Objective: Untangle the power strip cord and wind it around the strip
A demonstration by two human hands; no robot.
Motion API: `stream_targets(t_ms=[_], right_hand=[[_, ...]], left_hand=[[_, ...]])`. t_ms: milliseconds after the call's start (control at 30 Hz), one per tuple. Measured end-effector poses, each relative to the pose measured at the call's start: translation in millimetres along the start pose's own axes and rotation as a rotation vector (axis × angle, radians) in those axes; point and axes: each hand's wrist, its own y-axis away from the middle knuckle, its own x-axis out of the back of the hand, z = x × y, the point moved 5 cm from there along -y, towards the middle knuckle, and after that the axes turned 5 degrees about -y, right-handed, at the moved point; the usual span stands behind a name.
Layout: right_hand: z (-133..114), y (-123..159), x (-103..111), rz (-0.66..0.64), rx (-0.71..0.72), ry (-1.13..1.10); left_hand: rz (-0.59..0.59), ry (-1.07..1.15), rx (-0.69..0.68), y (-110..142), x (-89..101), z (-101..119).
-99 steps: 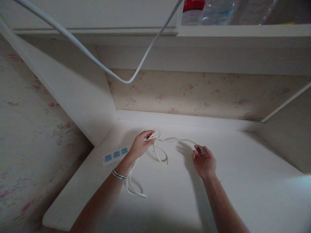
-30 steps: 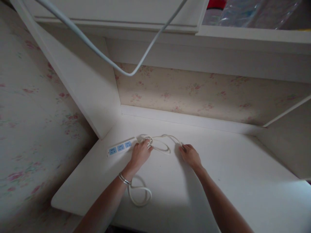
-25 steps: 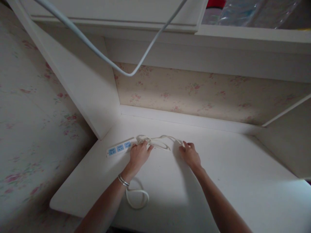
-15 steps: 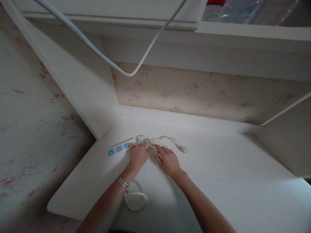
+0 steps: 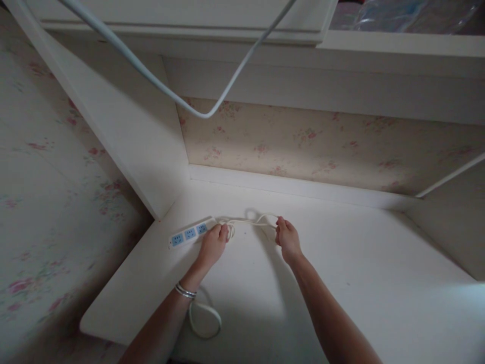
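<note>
A white power strip (image 5: 189, 233) with blue socket faces lies on the left part of the white desktop. Its pale cord (image 5: 242, 221) runs from the strip's right end across to my right hand. My left hand (image 5: 214, 242), with silver bangles at the wrist, is closed on the cord beside the strip's right end. My right hand (image 5: 288, 237) is closed round the cord further right, raised a little above the desk, its shadow falling below. The plug is hidden. A loop of pale cord (image 5: 205, 321) hangs near my left forearm.
Across the upper foreground droops a thick white cable (image 5: 204, 115). White side panels (image 5: 125, 116) and an overhead cabinet (image 5: 182, 20) frame the desktop (image 5: 341, 268). Clear plastic packaging (image 5: 401, 15) sits on the upper right shelf. Floral wallpaper (image 5: 265, 144) covers the back.
My right hand has moved right and closed on the cord, drawing it out from the bundle. My left hand stays near the strip. The plug no longer shows.
</note>
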Motion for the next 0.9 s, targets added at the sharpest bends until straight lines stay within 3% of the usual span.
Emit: stream_targets(t_ms=[233,433,567,700,900], right_hand=[[10,-9,16,0.096,-0.027,-0.047],[17,-12,27,0.096,-0.053,-0.007],[24,-15,28,0.085,-0.062,0.039],[26,-18,35,0.102,-0.042,0.095],[28,-17,47,0.119,-0.023,0.164]], left_hand=[[-0.068,0.677,0.088,-2,7.4,-13],[-0.28,0.908,0.104,5,22.2,-6],[-0.356,0.83,0.058,8,24.8,3],[-0.408,0.485,-0.014,9,28.1,13],[-0.797,0.261,-0.255,25,30.4,38]])
